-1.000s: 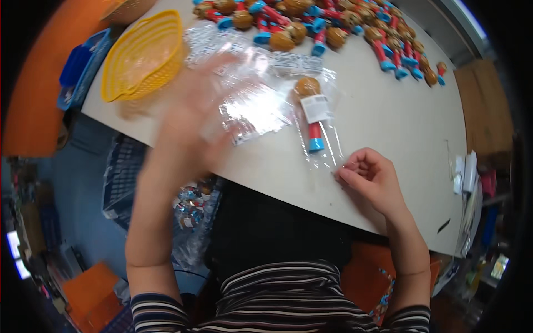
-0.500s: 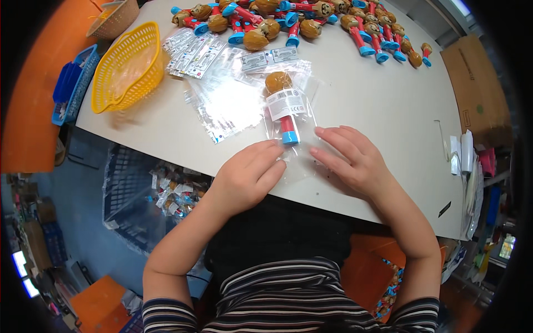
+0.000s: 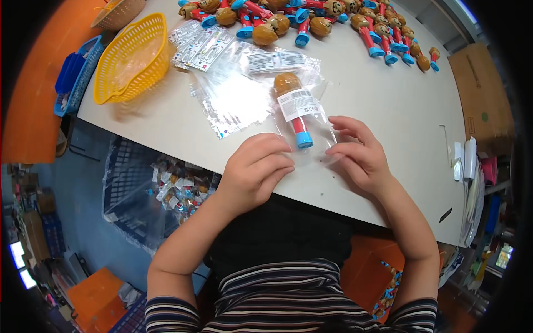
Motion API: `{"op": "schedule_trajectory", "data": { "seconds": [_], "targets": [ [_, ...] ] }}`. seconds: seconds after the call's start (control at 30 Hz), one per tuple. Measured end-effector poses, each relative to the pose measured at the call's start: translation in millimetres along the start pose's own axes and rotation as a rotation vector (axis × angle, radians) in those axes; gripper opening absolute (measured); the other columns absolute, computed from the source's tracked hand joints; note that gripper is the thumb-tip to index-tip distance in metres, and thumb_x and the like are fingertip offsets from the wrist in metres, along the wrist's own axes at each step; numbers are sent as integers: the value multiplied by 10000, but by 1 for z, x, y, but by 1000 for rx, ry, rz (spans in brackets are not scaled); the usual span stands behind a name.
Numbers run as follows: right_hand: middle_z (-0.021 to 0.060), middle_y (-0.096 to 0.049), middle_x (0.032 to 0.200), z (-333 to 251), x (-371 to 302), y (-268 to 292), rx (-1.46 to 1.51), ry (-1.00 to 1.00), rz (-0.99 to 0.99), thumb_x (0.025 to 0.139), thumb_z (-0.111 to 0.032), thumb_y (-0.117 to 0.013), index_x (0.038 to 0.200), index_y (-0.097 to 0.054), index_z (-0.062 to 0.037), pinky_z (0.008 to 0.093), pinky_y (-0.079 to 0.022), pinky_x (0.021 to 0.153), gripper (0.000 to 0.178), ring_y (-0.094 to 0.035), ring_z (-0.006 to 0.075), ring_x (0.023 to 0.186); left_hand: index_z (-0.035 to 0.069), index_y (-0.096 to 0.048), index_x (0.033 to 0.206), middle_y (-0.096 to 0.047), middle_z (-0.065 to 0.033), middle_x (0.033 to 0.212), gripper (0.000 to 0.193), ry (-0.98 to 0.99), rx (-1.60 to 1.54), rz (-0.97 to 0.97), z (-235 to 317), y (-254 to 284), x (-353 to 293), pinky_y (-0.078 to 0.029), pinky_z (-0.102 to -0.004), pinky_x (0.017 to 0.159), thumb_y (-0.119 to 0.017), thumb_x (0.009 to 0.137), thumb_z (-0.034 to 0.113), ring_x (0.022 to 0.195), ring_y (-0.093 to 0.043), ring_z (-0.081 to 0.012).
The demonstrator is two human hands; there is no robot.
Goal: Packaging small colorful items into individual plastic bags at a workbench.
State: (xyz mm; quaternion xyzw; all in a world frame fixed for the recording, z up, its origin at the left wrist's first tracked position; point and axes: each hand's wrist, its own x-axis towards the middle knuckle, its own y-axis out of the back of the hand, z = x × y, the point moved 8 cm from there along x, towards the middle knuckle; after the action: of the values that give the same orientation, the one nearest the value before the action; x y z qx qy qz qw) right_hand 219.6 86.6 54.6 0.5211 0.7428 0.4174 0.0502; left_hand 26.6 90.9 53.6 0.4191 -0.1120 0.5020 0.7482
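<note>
At the near edge of the pale table (image 3: 388, 105), viewed from the head camera, I see both forearms rising from below and angling inward, elbows wide. The left hand (image 3: 252, 172) lies back up, its fingers close together and pointing right, their tips at the left edge of a clear bag's (image 3: 319, 117) lower end. The right hand (image 3: 361, 158) faces it, fingers parted and bent, forefinger and thumb at the right edge of that film; whether either hand truly pinches it I cannot tell. Between and beyond them, inside the bag, lies a toy figure (image 3: 300, 125) with a brown head, red stem and blue foot, a white label (image 3: 300, 104) across its middle. Half a second ago the film spread flatter below the foot and the toy lay straighter; now the film is gathered up and the toy leans more, head toward the left. A second ago the left hand was a blur farther left.
</note>
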Motion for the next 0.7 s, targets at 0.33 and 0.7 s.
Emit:
{"op": "schedule_trajectory", "data": {
  "seconds": [0.33, 0.7],
  "targets": [
    [115, -522, 1264, 20, 1, -10, 375, -494, -94, 947, -90, -578, 835, -654, 0, 329, -411, 982, 163, -517, 185, 1138, 19, -663, 850, -679, -69, 913, 61, 266, -215, -44, -18, -2, -5, -479, -345, 862, -718, 824, 23, 952, -611, -251],
    [69, -680, 925, 31, -2, -28, 613, -868, -58, 932, -150, -651, 791, -640, 0, 230, -478, 621, 206, -584, 89, 686, -16, -598, 847, -661, -89, 965, 122, 984, -687, 141, -37, -20, -37, -543, -234, 727, -652, 935, 51, 798, -645, -110]
  ]
}}
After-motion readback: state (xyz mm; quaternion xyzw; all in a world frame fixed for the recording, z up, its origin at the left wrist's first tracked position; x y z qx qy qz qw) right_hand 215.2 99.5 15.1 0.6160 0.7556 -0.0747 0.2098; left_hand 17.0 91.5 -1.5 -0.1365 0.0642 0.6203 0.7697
